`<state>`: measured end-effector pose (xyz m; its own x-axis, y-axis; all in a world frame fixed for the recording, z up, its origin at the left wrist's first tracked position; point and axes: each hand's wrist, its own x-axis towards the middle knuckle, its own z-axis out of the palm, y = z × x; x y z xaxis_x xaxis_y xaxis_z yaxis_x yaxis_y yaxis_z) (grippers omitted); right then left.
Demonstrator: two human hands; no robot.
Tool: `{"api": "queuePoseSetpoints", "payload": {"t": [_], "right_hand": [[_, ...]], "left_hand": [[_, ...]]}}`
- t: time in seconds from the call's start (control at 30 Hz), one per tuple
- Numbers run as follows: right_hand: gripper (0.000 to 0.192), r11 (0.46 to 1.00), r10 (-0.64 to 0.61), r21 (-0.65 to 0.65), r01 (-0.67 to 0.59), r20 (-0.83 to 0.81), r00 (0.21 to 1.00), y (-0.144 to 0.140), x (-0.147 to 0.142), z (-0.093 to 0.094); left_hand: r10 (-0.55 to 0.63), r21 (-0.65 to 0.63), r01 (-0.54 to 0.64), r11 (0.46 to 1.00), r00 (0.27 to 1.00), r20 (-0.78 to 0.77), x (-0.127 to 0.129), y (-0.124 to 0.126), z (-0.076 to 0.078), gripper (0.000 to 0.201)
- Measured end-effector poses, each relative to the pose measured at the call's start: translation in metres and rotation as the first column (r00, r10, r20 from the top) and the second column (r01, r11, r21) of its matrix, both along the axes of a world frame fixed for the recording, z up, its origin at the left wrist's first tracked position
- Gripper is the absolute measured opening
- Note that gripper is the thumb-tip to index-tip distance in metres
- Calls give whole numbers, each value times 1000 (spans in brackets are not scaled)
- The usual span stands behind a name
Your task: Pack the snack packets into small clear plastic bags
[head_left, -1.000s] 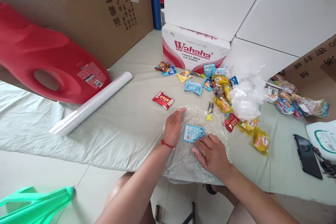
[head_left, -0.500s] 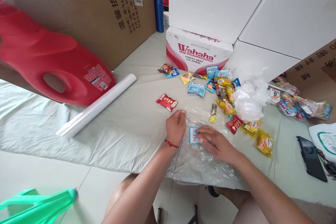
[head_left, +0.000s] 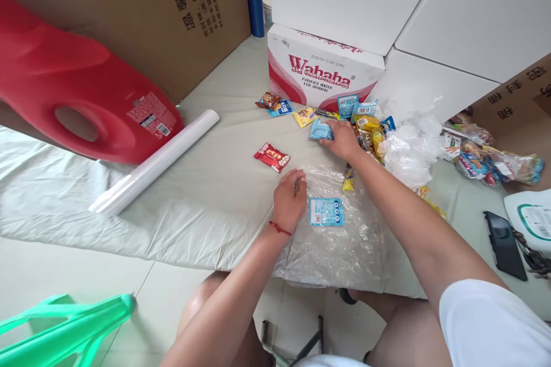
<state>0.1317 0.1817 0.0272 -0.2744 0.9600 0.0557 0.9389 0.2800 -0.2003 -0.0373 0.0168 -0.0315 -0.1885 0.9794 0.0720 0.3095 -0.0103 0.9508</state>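
Currently, the right hand (head_left: 343, 140) is pinching the packet (head_left: 319, 129) at its nine o'clock; the film (head_left: 344, 258) is lying toward six, the left hand (head_left: 290, 200) resting at its edge, grip unclear.

Free cloth (head_left: 232, 183) between white roll (head_left: 157, 163), left hand (head_left: 291, 196); Wahaha box (head_left: 318, 75) blocks rear.

The right hand (head_left: 340, 139) is off the flat blue packet (head_left: 326, 211) and farther up the table, its fingers now on the plump blue packet (head_left: 320, 129) — the flat one lies fully uncovered. The right forearm (head_left: 413, 218) now hides a red packet and partly covers the yellow packets (head_left: 434, 206). A white sleeve (head_left: 486, 321) has come into view — and the left hand's (head_left: 291, 195) fingers, straight at first, are curled.
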Motion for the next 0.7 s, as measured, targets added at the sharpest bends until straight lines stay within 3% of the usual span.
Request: {"api": "queuePoseSetpoints", "payload": {"t": [0.07,0.2,0.27,0.37,0.47,0.53,0.63,0.7], "right_hand": [[65,997,46,67,-38,-126,991,-27,9,13],[62,952,303,64,-298,-316,899,-108,29,36],[60,931,358,58,-362,-349,866,-148,34,33],[59,925,360,4,-380,-328,873,-186,32,10],[60,944,303,-51,-327,-258,917,-201,26,-16],[62,951,279,-65,-301,-229,933,-203,24,-25],[69,933,309,-96,-346,-275,911,-199,29,-17],[63,925,300,-110,-363,-371,879,-189,36,-4]], "left_hand": [[8,-16,-7,1000,999,50,-2,0,1,30],[18,-59,-11,998,992,126,-6,1,7,36],[22,-66,-14,998,991,131,-7,1,10,38],[10,-67,-3,998,994,107,-7,-3,14,45],[-75,-1,75,997,997,-12,-7,-10,16,42],[-173,52,181,982,976,-133,-8,-15,14,44],[-306,56,332,942,913,-270,-11,-21,10,64],[-345,34,373,927,886,-308,-12,-22,7,69]]}}
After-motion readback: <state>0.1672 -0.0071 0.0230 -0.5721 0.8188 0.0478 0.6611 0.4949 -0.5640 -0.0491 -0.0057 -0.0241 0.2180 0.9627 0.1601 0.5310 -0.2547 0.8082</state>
